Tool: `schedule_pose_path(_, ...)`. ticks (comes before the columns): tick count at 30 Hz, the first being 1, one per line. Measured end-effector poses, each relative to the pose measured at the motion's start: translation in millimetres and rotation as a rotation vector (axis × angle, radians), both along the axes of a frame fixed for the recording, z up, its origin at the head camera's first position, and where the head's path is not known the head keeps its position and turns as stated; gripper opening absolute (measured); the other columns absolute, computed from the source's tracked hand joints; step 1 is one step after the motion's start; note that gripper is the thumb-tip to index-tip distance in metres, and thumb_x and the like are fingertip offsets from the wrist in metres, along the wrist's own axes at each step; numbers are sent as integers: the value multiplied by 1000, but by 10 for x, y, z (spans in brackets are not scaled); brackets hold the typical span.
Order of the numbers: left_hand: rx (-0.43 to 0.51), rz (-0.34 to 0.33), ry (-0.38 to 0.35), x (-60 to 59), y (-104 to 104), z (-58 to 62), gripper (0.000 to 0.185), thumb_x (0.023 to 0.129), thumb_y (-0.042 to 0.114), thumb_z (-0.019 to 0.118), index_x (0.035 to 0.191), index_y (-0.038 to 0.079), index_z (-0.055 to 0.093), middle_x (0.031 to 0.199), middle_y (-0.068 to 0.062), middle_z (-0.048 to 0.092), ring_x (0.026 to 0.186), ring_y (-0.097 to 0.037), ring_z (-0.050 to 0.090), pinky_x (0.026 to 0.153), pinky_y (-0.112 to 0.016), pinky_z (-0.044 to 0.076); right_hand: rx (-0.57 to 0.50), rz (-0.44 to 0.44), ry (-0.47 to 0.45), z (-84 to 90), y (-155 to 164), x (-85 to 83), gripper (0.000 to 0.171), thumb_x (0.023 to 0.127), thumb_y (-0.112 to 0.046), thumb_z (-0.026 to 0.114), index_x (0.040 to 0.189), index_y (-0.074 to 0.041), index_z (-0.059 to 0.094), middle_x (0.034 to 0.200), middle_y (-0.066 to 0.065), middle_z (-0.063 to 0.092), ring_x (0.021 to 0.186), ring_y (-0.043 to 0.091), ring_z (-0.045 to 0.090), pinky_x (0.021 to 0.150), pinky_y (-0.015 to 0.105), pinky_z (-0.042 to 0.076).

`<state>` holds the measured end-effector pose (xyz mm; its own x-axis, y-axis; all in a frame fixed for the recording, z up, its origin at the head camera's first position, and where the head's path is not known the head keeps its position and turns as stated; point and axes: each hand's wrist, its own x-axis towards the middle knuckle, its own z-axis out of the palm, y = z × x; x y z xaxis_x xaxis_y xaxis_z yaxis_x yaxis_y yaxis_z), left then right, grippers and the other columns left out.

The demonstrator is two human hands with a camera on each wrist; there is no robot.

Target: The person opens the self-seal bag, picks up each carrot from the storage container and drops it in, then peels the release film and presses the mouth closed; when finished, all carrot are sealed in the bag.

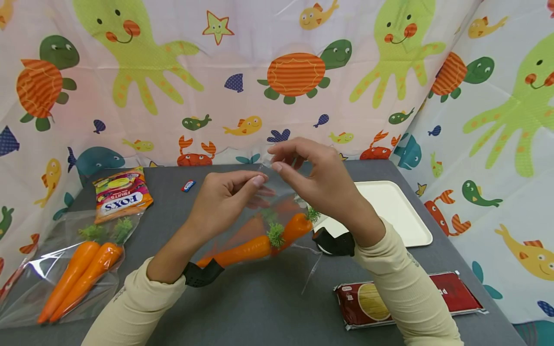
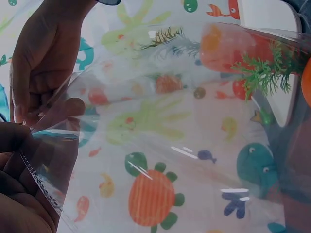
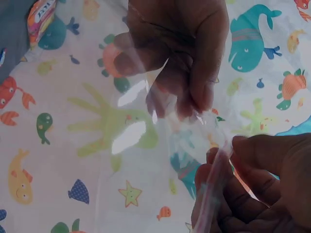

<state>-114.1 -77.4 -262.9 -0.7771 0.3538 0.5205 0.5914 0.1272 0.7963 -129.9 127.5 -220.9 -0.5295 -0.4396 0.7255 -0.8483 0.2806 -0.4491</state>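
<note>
Clear plastic bag (image 1: 277, 211) is held above the grey tabletop (image 1: 268, 298): the left hand (image 1: 225, 197) pinches its top edge, the right hand (image 1: 320, 178) pinches it beside. Inside, two toy carrots (image 1: 259, 242) lie slanted, tips lower left, green tops upper right.

You've got bare grey table (image 1: 259, 307) to move through down the middle front, but the bagged carrots (image 1: 73, 276) crowd your left, pasta packet (image 1: 407, 300) and white tray (image 1: 396, 211) your right.
</note>
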Motion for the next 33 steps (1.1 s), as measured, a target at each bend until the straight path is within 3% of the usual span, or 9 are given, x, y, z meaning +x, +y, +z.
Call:
schedule_pose_path(7,10,-11,-8,2,13,-1,22,99,9,58,112,-4,70,90,-9,74,75,-14,72,65,-32,59,-8,29,-46,11,-23,14,15,90,7,64,100,0,73,91,3,69,73,11,58,66,27,51)
schedule_pose_path(13,4,-9,-6,5,11,2,22,99,9,58,112,-4,70,89,-8,74,74,-14,72,65,-32,59,-16,40,-63,8,-30,12,16,91,6,64,104,0,70,88,3,66,69,12,58,60,26,49)
schedule_pose_path(19,2,-14,-13,7,8,1,22,99,9,58,113,-4,69,90,-9,74,75,-14,72,66,-32,59,6,77,19,6,-31,-20,16,89,13,59,87,-1,66,85,2,63,68,12,52,59,25,46)
schedule_pose_path(26,-16,-10,12,0,4,-1,21,99,8,58,111,-4,70,89,-8,74,73,-13,72,65,-32,59,89,25,36,3,-20,-10,17,91,4,65,106,1,74,91,4,66,71,10,51,60,24,45)
schedule_pose_path(33,-15,-23,15,10,-3,7,20,99,8,58,111,-2,71,90,-7,74,73,-14,72,65,-32,59,158,24,11,-7,-11,25,19,85,-2,75,104,0,74,91,2,63,77,9,53,60,25,48)
